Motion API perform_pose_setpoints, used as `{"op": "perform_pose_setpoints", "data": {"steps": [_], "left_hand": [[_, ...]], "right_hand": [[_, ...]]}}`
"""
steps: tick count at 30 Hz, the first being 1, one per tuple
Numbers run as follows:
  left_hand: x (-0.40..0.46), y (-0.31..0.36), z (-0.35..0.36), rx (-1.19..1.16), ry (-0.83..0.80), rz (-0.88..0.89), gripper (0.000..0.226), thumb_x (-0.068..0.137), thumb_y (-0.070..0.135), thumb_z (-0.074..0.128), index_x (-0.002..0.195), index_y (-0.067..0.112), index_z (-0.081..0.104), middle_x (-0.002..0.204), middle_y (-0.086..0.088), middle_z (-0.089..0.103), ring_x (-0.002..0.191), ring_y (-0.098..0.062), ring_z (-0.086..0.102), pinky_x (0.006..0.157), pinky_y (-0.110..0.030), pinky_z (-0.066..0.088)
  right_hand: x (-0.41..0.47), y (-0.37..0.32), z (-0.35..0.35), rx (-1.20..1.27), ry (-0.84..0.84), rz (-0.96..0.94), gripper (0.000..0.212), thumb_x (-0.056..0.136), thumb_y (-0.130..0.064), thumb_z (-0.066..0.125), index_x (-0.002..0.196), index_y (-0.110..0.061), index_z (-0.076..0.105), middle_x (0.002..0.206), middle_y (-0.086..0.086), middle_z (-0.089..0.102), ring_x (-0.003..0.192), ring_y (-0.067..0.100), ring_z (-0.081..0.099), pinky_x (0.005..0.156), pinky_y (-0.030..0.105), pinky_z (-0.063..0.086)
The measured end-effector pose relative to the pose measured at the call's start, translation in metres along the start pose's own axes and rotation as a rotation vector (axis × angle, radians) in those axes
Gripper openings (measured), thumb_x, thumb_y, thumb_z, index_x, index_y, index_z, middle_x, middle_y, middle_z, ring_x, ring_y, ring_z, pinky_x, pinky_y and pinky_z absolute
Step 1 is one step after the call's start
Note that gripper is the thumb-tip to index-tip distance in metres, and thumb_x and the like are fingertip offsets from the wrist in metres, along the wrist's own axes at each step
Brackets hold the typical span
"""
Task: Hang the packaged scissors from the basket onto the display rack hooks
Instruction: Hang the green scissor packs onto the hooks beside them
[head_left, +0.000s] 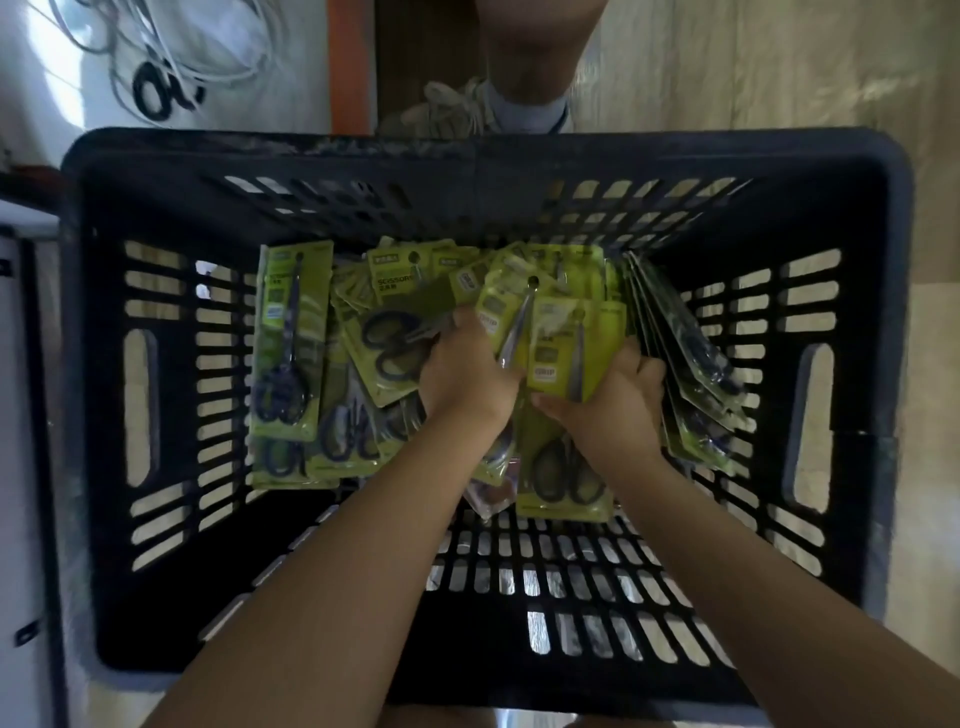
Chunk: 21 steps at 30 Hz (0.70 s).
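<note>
- Two bare forearms reach down into a black slotted basket (483, 156).
- Right hand (615, 410) grips a green scissors pack (563, 343), thumb under its lower edge.
- Left hand (465, 374) has fingers curled around a neighbouring pack (501, 312).
- More packs (291, 343) lie piled on the basket floor; some lean against its right wall.
- Beyond the basket's far rim, a shoe (452, 111).
</note>
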<state>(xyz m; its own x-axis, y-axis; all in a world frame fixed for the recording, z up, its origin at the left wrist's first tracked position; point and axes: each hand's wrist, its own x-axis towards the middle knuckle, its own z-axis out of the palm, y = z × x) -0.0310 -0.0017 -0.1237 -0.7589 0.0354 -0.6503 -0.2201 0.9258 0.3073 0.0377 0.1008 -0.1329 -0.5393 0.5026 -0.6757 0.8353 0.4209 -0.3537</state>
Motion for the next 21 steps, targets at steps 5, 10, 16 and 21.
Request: {"op": "perform_pose_setpoints", "data": {"steps": [5,10,16,21], "left_hand": [[-0.012,-0.013,-0.015,-0.331,-0.036,-0.123,0.034,0.083,0.019,0.07,0.107,0.018,0.046,0.101,0.0,0.059,0.1,-0.025,0.06,0.075,-0.03,0.044],[-0.04,-0.029,-0.04,-0.555,-0.115,-0.263,0.037,0.087,0.016,0.065,0.121,0.008,0.053,0.114,0.0,0.058,0.106,-0.019,0.056,0.087,-0.028,0.045],[-0.101,-0.036,-0.108,-0.835,-0.129,-0.362,0.011,0.092,0.013,0.057,0.103,0.015,0.059,0.085,0.003,0.055,0.07,-0.005,0.049,0.051,-0.01,0.039],[-0.163,-0.021,-0.205,-1.12,0.043,-0.438,0.01,0.094,0.024,0.056,0.096,0.017,0.062,0.101,-0.002,0.061,0.092,-0.019,0.056,0.074,-0.02,0.042]], "right_hand": [[-0.011,0.0,-0.01,0.366,-0.145,0.205,0.051,0.084,-0.024,0.07,0.12,-0.01,0.037,0.111,0.006,0.056,0.1,0.025,0.057,0.078,0.036,0.048],[-0.035,-0.006,-0.026,0.473,-0.249,0.315,0.021,0.099,-0.022,0.046,0.118,-0.013,0.048,0.116,0.011,0.058,0.102,0.027,0.056,0.093,0.045,0.048],[-0.086,-0.055,-0.071,0.415,-0.373,0.283,0.035,0.098,-0.031,0.045,0.129,-0.016,0.05,0.127,0.008,0.056,0.113,0.031,0.054,0.101,0.054,0.041],[-0.147,-0.164,-0.142,0.392,-0.431,0.097,0.038,0.1,-0.032,0.041,0.135,-0.016,0.04,0.129,-0.003,0.048,0.123,0.027,0.046,0.107,0.048,0.035]]}}
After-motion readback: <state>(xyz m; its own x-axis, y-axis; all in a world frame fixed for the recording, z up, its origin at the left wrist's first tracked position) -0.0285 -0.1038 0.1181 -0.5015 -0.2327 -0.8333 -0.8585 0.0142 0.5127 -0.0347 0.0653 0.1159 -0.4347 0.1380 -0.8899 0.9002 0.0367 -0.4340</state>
